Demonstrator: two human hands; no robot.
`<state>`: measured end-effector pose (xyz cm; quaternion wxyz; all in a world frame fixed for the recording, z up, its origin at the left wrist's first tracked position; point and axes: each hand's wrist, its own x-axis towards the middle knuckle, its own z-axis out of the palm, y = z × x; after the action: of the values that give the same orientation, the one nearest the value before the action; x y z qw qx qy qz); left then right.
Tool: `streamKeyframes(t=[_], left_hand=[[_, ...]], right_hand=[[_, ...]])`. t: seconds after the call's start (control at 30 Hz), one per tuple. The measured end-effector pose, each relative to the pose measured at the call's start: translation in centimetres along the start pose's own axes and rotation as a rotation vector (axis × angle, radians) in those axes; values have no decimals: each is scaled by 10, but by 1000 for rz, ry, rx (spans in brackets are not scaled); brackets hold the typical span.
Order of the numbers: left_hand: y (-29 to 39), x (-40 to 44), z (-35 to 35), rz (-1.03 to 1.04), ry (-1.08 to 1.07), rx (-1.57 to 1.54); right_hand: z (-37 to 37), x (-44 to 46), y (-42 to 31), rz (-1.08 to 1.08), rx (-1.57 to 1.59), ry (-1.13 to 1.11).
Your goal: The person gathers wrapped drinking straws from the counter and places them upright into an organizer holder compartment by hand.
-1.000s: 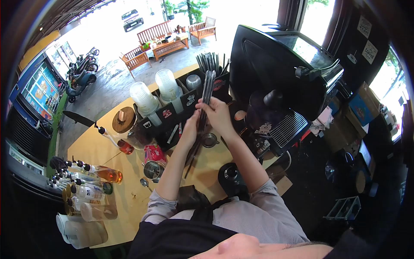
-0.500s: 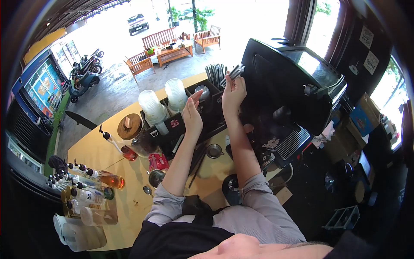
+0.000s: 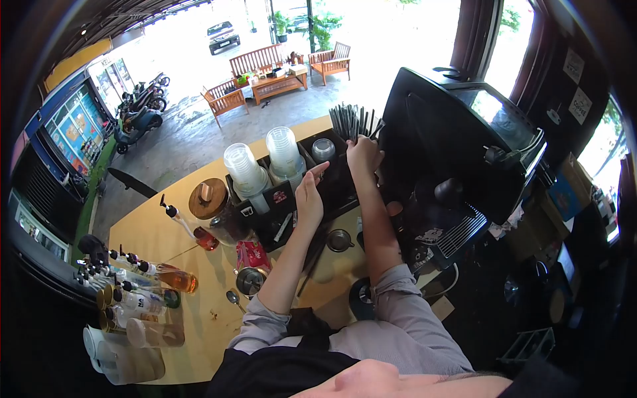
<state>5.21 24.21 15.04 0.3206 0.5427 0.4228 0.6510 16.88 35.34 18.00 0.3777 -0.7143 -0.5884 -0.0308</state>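
My right hand (image 3: pixel 365 156) is closed around a bundle of black straws (image 3: pixel 373 129) at the right end of the black organizer (image 3: pixel 262 200). Their tops stick out above my fingers, beside more dark straws (image 3: pixel 346 123) that stand upright there; the lower ends are hidden. With fingers stretched out, my left hand (image 3: pixel 310 196) hovers in front of the organizer and holds nothing. Near it are two stacks of clear plastic cups, one on the left (image 3: pixel 243 169) and one on the right (image 3: pixel 284 151), and a small clear lidded container (image 3: pixel 323 150).
A black coffee machine (image 3: pixel 431 152) stands close to my right arm. On the wooden counter (image 3: pixel 149 229) are a wood-lidded jar (image 3: pixel 207 199), several pump bottles (image 3: pixel 176 276), a metal cup (image 3: pixel 250 282), a spoon (image 3: pixel 235 300) and a round metal piece (image 3: pixel 340 240).
My right hand has come down with the straws, from above the organizer to beside the standing straws. My left hand stays open before the organizer. The whole view has shifted slightly.
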Motion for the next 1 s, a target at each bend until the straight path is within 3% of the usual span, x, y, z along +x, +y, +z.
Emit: streamKeyframes(t=[0.07, 0.13, 0.23, 0.5, 0.57, 0.6, 0.67, 0.87, 1.0], left_hand=[[-2, 0, -1, -4, 4, -1], [-3, 1, 1, -4, 3, -3], [-5, -1, 4, -11, 9, -6], [-15, -4, 0, -8, 4, -46], [-11, -6, -2, -13, -5, -29], [-10, -8, -2, -18, -12, -15], [-6, -10, -3, -32, -17, 5], [-8, -16, -5, -46, -22, 18], [-8, -18, -8, -67, -23, 15]], right_hand=[[3, 0, 2, 9, 31, 24], [3, 1, 3, -21, 301, 78], [6, -1, 1, -106, 303, 206], [20, -10, 2, -93, 37, 134], [17, -10, -2, -146, 193, 310], [15, -9, -3, -146, 193, 310], [14, -7, -4, -171, 478, 264], [12, -12, -4, -138, 259, 156], [-8, -18, -11, -33, 320, 161]])
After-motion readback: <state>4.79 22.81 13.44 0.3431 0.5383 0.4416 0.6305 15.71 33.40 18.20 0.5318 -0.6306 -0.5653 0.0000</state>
